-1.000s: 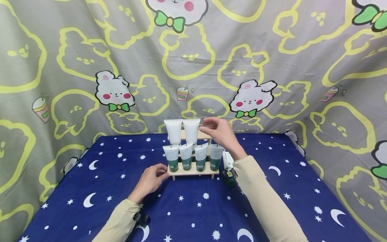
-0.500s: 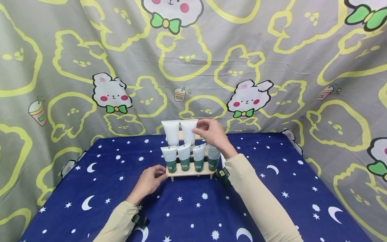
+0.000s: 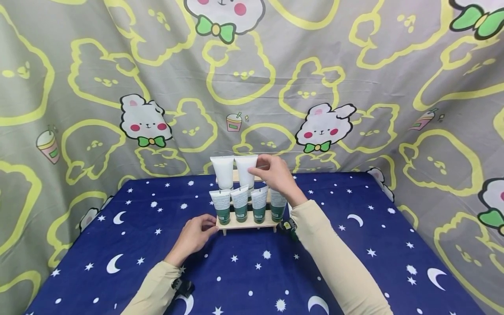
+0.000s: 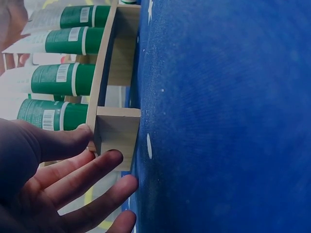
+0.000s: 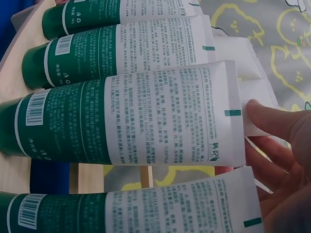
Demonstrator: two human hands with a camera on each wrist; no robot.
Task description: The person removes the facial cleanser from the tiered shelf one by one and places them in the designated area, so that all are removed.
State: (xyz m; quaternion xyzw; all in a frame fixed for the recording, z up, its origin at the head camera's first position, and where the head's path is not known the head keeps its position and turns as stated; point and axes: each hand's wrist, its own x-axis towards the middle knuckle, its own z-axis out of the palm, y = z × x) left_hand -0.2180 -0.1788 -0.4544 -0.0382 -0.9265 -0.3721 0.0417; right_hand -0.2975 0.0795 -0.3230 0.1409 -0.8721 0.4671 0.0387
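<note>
A small wooden tiered rack [image 3: 247, 226] stands on the table, with white-and-green squeeze tubes [image 3: 259, 205] upright along its front step. Two whiter tubes stand on the higher tier behind. My right hand [image 3: 277, 175] pinches the right-hand white tube [image 3: 245, 168] near its flat top end; the left-hand white tube [image 3: 222, 170] is beside it. Seen from the right wrist, the thumb [image 5: 272, 116] presses that tube's face, and front tubes hide its lower part. My left hand [image 3: 194, 236] holds the left end of the rack, thumb [image 4: 73, 141] on the front step's edge and fingers below.
A dark blue cloth [image 3: 252, 271] with stars and moons covers the table. Behind it hangs a grey patterned curtain [image 3: 252, 92]. Right of the rack, a green item [image 3: 292, 233] is mostly hidden behind my right wrist.
My right hand has moved left from beside the right-hand white tube and now pinches its upper end. My left hand stays at the rack's end. The head view has shifted slightly.
</note>
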